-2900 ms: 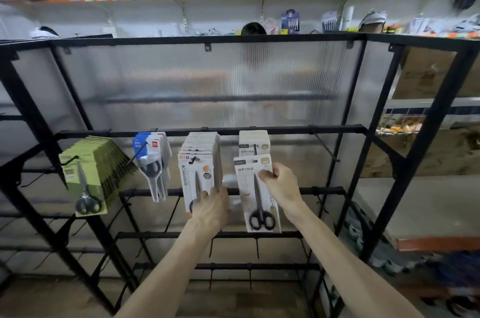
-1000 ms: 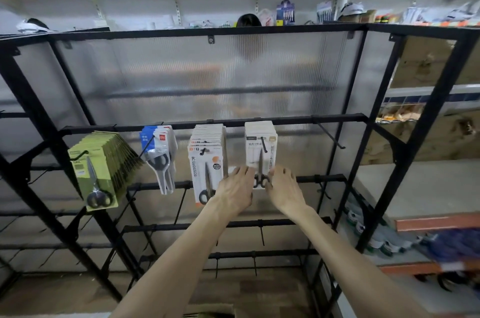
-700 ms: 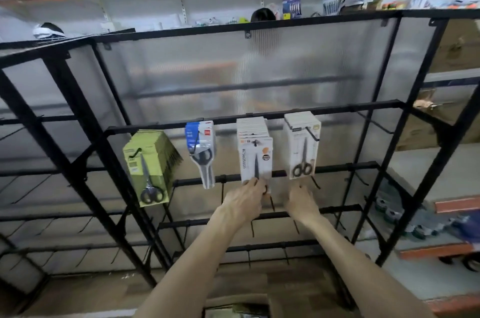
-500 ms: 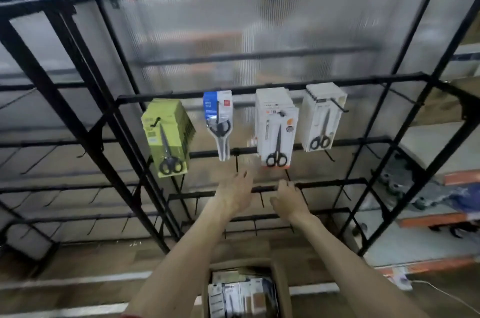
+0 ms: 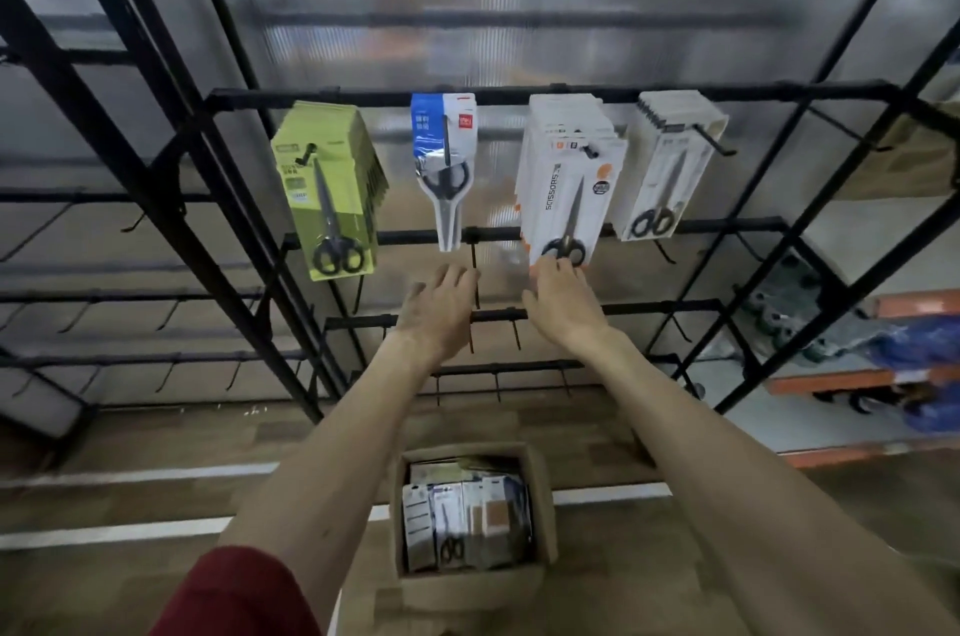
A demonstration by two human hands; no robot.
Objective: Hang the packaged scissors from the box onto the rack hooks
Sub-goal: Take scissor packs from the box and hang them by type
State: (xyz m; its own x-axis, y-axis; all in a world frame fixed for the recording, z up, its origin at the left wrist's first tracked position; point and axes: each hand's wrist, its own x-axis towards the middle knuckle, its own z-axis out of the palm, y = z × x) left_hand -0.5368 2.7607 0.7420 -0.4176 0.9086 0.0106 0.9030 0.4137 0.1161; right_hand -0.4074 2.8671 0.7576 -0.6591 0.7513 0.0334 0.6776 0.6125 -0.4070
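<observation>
Head view: above the box point(image 5: 467, 586), left hand point(image 5: 441, 308) and right hand point(image 5: 563, 308) hover open-fingered, seemingly empty through blur, free to fetch another pack point(image 5: 441, 516).

Dim, flat indoor light; soft motion blur throughout; wide-angle bending of the rack point(image 5: 156, 198) bars at the edges.

Both arms stretched forward; left grip point(image 5: 441, 310) and right grip point(image 5: 563, 305) side by side, fingers loosely extended, empty.
</observation>
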